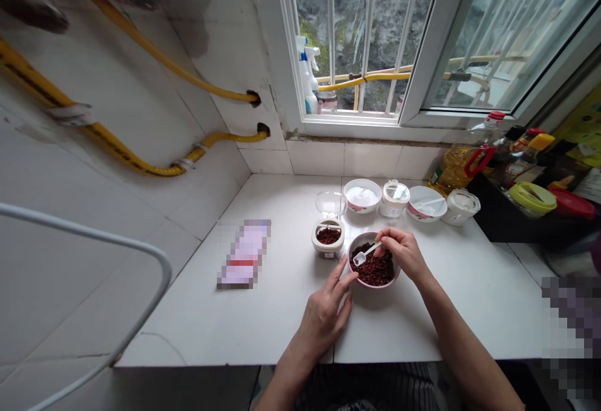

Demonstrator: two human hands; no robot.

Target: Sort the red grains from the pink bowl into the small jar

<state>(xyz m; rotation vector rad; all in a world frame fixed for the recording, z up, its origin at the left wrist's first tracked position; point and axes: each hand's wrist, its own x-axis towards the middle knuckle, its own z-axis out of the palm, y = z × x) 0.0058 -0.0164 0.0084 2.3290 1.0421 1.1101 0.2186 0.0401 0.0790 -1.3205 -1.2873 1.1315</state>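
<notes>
A bowl [376,286] with a pinkish outside holds dark red dried grains [375,270] that look like Sichuan peppercorns. My left hand [326,311] grips its left rim with thumb and fingers. Between the fingertips of my right hand [404,251] is a small white plastic spoon [367,253], its scoop over the grains inside the bowl. Just left of the bowl stands a small off-white seasoning jar [327,247], filled with the same dark red grains. Its clear lid [330,203] is swung up behind it.
Behind the bowl stand a bowl of white granules [362,198], a lidded jar [395,195], a bowl with a white spoon [426,206] and another lidded jar [462,208]. An oil bottle [457,154] and several condiment bottles are at right. A blurred pinkish packet [245,254] lies left.
</notes>
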